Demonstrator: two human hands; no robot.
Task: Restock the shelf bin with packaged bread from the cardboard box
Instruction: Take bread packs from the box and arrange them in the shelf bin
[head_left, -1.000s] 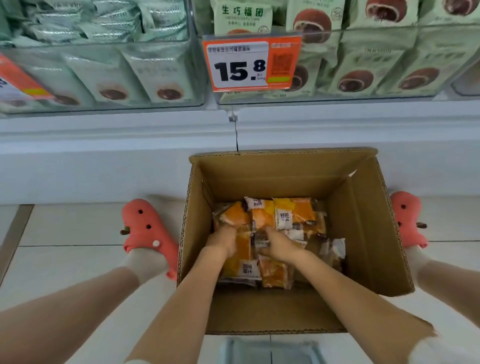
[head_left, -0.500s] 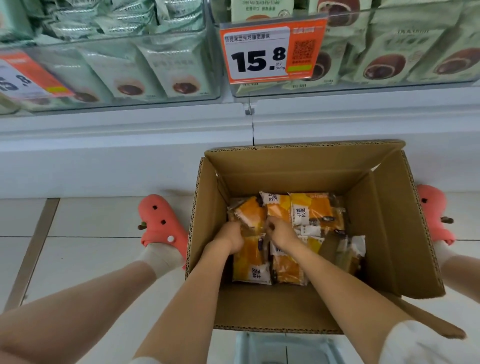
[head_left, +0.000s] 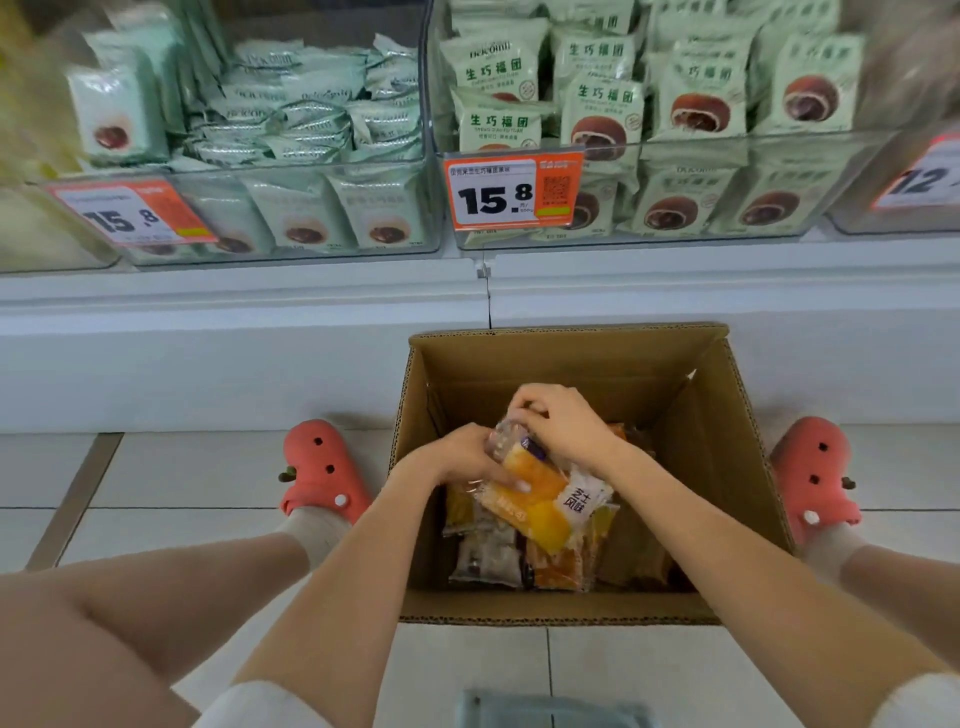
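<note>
- Two clear shelf bins show above: the left bin (head_left: 291, 208) holds pale green packets, some lying flat in a loose pile, and the right bin (head_left: 675, 197) holds similar green packets standing in rows. None of the orange bread is visible in either, so I judge the restocking barely begun; which bin is meant for it I cannot tell.
- Orange price tags (head_left: 511, 192) hang on the bin fronts.
- Left hand (head_left: 457, 457) grips the near-left side of a bread packet (head_left: 540, 499), thumb laid across its wrapper.
- Right hand (head_left: 563, 421) pinches the packet's far, crimped end with curled fingers, so both hands hold one packet, raised above the rest.
- Cardboard box (head_left: 727, 467) sits open on the tiled floor just before the shelf base; several more packets (head_left: 519, 561) lie at its bottom, so much remains to move.
- Coral clogs (head_left: 324, 470) flank the box, and the box's tall walls and the shelf's front ledge lie between packet and bins.
</note>
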